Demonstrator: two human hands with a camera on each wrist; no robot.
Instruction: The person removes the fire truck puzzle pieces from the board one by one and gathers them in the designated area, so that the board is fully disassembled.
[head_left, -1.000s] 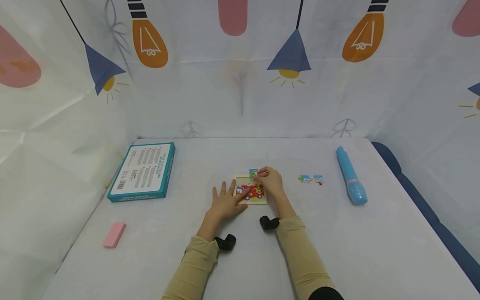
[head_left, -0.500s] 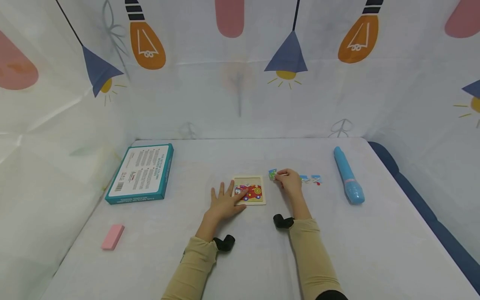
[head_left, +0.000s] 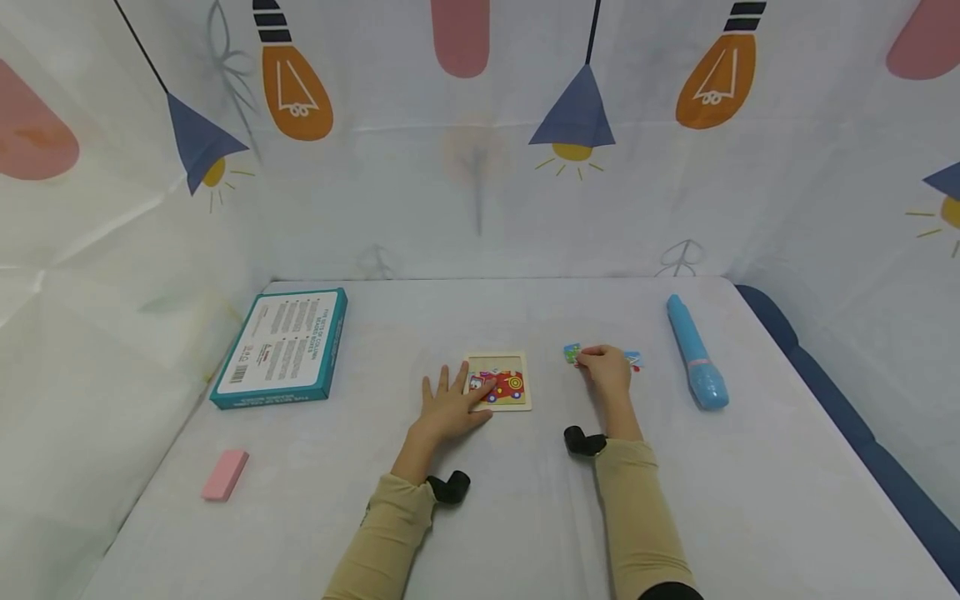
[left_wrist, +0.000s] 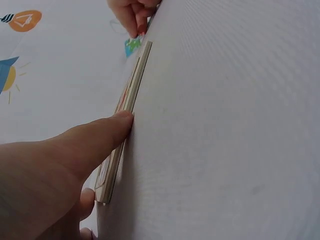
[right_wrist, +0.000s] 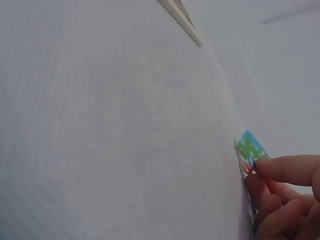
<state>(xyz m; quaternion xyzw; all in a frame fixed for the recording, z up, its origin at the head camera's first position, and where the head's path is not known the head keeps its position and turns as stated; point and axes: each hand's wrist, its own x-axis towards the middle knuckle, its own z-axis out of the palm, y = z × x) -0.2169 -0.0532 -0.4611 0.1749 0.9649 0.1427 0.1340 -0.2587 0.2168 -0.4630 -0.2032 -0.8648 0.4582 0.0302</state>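
Observation:
A small wooden jigsaw puzzle tray (head_left: pixel 498 362) lies mid-table, with a red vehicle picture across its lower part and bare wood above. My left hand (head_left: pixel 444 414) rests on its left side with fingers spread, and in the left wrist view the thumb (left_wrist: pixel 95 131) touches the tray's edge. To the right, my right hand (head_left: pixel 609 372) pinches a blue and green puzzle piece (right_wrist: pixel 251 144) between thumb and fingers, close to the table. Another puzzle piece (head_left: pixel 634 359) lies just beyond that hand, which hides whatever is under it.
A teal and white box (head_left: pixel 288 337) lies at the back left, and a pink block (head_left: pixel 225 475) nearer the front left. On the right is a light blue microphone-shaped object (head_left: pixel 698 353). A white printed curtain (head_left: pixel 420 183) stands behind the table.
My right hand has carried the puzzle piece from above the tray's top edge rightward, to beside the loose pieces. The left hand stays on the tray.

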